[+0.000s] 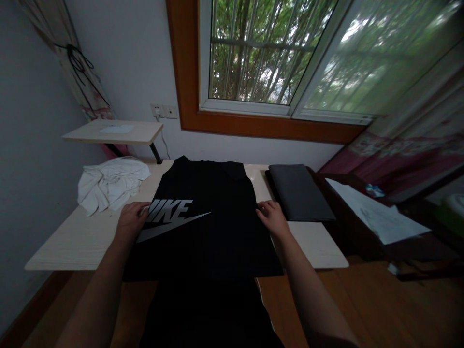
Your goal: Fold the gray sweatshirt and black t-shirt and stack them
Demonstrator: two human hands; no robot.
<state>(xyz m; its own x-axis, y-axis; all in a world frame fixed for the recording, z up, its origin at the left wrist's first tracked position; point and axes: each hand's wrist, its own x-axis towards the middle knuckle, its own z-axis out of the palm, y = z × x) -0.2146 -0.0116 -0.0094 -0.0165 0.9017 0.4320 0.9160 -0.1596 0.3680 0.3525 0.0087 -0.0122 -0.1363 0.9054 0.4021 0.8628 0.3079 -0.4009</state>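
A black T-shirt (pixel 217 232) with a grey NIKE print and swoosh lies spread on the pale wooden table (pixel 68 246). Its sides look folded in, and the lower edge reaches the table's front edge. My left hand (pixel 131 221) has its fingers closed on the shirt's left edge, beside the print. On the opposite edge, my right hand (pixel 272 217) pinches the cloth with bent fingers. Both hands rest low, close to the tabletop. The fabric under the fingertips is partly hidden.
A crumpled white cloth (pixel 110 183) lies at the left, below a small raised shelf (pixel 112 131). A dark grey flat folder or laptop (pixel 300 191) sits at the right. Beyond it, a white sheet (pixel 377 212) lies on a dark surface. A window (pixel 268 53) is behind.
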